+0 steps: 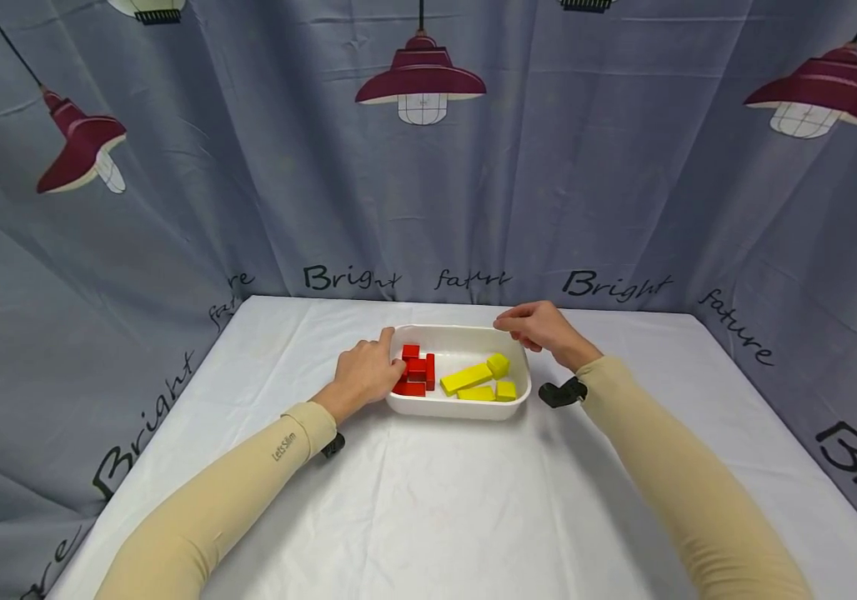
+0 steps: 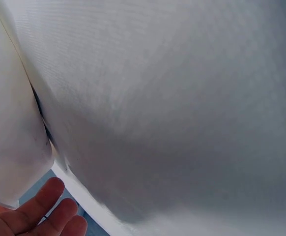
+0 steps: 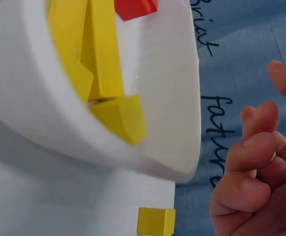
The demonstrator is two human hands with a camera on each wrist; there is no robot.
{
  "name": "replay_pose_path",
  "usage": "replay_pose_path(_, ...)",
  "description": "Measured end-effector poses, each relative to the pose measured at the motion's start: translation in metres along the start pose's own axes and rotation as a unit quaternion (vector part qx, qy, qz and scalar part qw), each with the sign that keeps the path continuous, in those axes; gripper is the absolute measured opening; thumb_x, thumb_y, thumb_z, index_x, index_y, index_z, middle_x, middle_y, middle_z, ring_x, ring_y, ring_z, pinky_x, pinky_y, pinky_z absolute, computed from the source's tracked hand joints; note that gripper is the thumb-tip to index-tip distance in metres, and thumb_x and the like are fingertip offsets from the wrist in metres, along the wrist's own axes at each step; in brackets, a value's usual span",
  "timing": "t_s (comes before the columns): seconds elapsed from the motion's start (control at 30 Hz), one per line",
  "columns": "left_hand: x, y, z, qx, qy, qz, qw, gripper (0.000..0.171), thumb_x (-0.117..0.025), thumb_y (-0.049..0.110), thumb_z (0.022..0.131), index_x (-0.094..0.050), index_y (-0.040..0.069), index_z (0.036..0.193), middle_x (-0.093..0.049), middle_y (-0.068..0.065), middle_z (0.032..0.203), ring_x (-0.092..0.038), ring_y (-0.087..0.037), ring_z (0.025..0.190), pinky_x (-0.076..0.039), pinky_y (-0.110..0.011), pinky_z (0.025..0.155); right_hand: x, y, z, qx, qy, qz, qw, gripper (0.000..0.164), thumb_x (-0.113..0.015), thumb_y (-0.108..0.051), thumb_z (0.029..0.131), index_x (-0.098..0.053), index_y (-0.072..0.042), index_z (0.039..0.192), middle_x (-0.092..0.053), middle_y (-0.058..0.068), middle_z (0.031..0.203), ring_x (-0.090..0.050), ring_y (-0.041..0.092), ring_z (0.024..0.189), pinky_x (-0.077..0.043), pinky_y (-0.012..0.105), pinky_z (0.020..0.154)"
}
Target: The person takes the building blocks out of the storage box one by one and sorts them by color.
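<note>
A white tray [image 1: 458, 408] stands near the table's far side. Several red blocks [image 1: 415, 388] lie in its left part and several yellow blocks [image 1: 466, 379] in its right part. My left hand [image 1: 368, 371] grips the tray's left wall, thumb over the rim beside the red blocks, index finger along the back left corner. In the left wrist view its fingers [image 2: 49, 209] show beside the tray wall. At the back right corner of the tray is my right hand [image 1: 537, 325], fingers loosely curled and thumb apart, holding nothing in the right wrist view.
One yellow block [image 3: 155, 221] sits on the table outside the tray, shown in the right wrist view. A white cloth covers the table [image 1: 458, 500]. Grey-blue curtains [image 1: 428, 192] with printed lamps and writing hang around its back and sides.
</note>
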State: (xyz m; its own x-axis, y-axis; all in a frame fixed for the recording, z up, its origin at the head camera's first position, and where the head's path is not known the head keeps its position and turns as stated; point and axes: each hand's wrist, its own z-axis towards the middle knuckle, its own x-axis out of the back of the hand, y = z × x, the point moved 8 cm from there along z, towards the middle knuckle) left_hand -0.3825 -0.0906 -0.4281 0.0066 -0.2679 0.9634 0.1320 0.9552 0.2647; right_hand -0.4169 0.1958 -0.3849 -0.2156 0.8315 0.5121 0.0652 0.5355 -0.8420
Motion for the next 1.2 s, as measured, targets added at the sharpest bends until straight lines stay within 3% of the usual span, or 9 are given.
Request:
replay_pose_path(0.23,-0.001,0.0,0.001,0.001,0.004,-0.003,1.0,0.063,-0.049,0.038,0.095,-0.035,0.015,0.152,-0.069,-0.013,0.124,-0.066,-0.029,0.106,-0.056,-0.049,0.085,-0.008,-0.009,0.0,-0.02,-0.011,-0.019,1.0,0.038,-0.074,-0.034,0.089,-0.07,-0.006,0.114,-0.057,0.014,0.086,-0.041,0.014,0.055,-0.033,0.025,0.053)
replay_pose_path(0.4,-0.001,0.0,0.0,0.0,0.004,-0.007,1.0,0.063,-0.049,0.038,0.095,-0.035,0.014,0.152,-0.068,-0.013,0.124,-0.066,-0.029,0.107,-0.056,-0.05,0.085,-0.017,-0.016,0.001,-0.028,-0.024,-0.047,0.998,0.039,-0.073,-0.033,0.089,-0.069,-0.004,0.115,-0.057,0.011,0.084,-0.04,0.014,0.055,-0.03,0.025,0.052)
replay_pose_path(0.67,0.0,0.0,0.0,0.001,0.004,-0.008,1.0,0.064,-0.049,0.038,0.095,-0.035,0.015,0.153,-0.068,-0.013,0.125,-0.066,-0.029,0.107,-0.055,-0.049,0.086,-0.022,-0.003,0.008,-0.052,-0.026,-0.104,0.993,0.04,-0.074,-0.031,0.09,-0.071,0.001,0.114,-0.062,0.013,0.083,-0.033,0.013,0.048,-0.029,0.026,0.05)
replay_pose_path(0.8,0.001,0.0,0.0,0.003,0.002,-0.01,0.9999,0.064,-0.049,0.037,0.095,-0.035,0.014,0.153,-0.068,-0.013,0.124,-0.066,-0.028,0.106,-0.056,-0.049,0.085,-0.024,-0.002,0.009,-0.055,-0.027,-0.139,0.988,0.034,-0.075,-0.029,0.089,-0.075,0.002,0.103,-0.063,0.008,0.075,-0.034,0.014,0.049,-0.031,0.027,0.051)
replay_pose_path(0.97,0.0,-0.001,0.001,0.006,-0.001,-0.011,0.9999,0.064,-0.049,0.038,0.096,-0.033,0.015,0.154,-0.068,-0.012,0.126,-0.066,-0.028,0.107,-0.055,-0.049,0.088,-0.028,-0.006,0.005,-0.061,-0.019,-0.211,0.975,0.03,-0.075,-0.029,0.088,-0.077,0.0,0.094,-0.071,0.01,0.077,-0.045,0.016,0.059,-0.039,0.027,0.058)
replay_pose_path(1.13,-0.002,-0.001,0.001,0.007,-0.005,-0.012,0.9999,0.065,-0.048,0.038,0.096,-0.033,0.015,0.154,-0.068,-0.012,0.127,-0.066,-0.028,0.108,-0.054,-0.049,0.089,-0.033,-0.011,-0.001,-0.072,-0.015,-0.302,0.951,0.03,-0.071,-0.031,0.089,-0.074,-0.001,0.093,-0.075,0.011,0.082,-0.06,0.023,0.079,-0.047,0.032,0.067)
replay_pose_path(1.2,-0.002,-0.003,0.0,0.01,-0.005,-0.014,0.9998,0.065,-0.049,0.038,0.096,-0.033,0.015,0.154,-0.068,-0.012,0.126,-0.065,-0.028,0.108,-0.054,-0.049,0.089,-0.037,-0.013,-0.003,-0.071,-0.017,-0.329,0.941,0.028,-0.069,-0.03,0.09,-0.071,-0.002,0.093,-0.075,0.011,0.082,-0.062,0.023,0.079,-0.046,0.033,0.066)
